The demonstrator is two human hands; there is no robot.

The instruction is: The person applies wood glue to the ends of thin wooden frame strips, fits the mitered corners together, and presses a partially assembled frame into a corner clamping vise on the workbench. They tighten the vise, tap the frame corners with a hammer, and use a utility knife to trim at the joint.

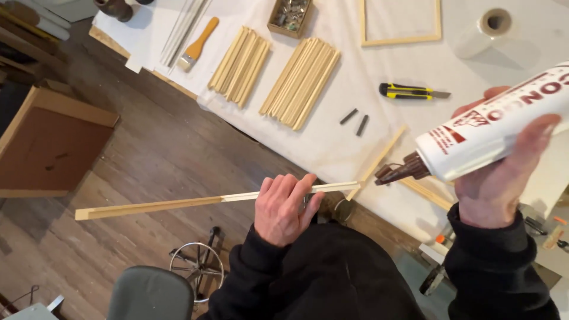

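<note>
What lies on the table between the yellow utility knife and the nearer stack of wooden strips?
Two small dark sticks on the white table cover, between the utility knife and the strip stack, in the head view.

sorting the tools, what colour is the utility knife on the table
Yellow and black utility knife, blade out, clearest in the head view.

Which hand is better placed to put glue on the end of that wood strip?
The right hand. It holds the white glue bottle tilted, its brown nozzle close beside the near end of the wood strip. The left hand is wrapped around the strip, holding it level.
</note>
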